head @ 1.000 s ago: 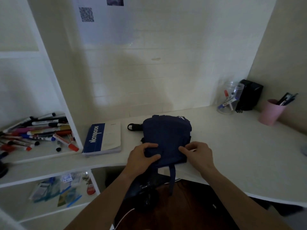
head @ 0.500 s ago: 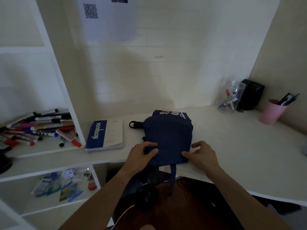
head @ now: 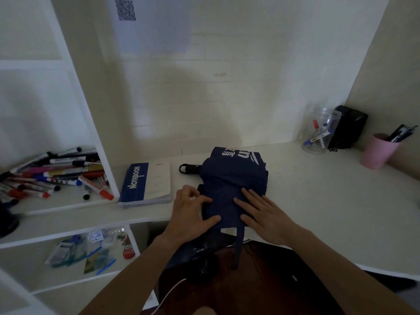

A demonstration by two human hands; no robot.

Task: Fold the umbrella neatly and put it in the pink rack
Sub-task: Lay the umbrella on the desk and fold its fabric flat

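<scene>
Navy fabric of the umbrella lies in a flattened bundle on the white desk, close to the desk's front edge. White lettering shows on the part of the canopy farthest from the person, and the black handle loop pokes out of the umbrella's left side. A narrow strap from the umbrella hangs over the desk edge below it. The left hand rests on the umbrella's near left corner, fingers bent and thumb laid along the cloth edge; whether it pinches the fabric cannot be told. The right hand lies open and flat on the umbrella's near right part, fingers spread, pressing the cloth down. Just left of the umbrella sits a blue-and-white notebook, and farther left a pile of markers on a shelf. Well to the right of the umbrella, by the wall, stand a clear jar, a black box and the pink rack holding dark pens.
</scene>
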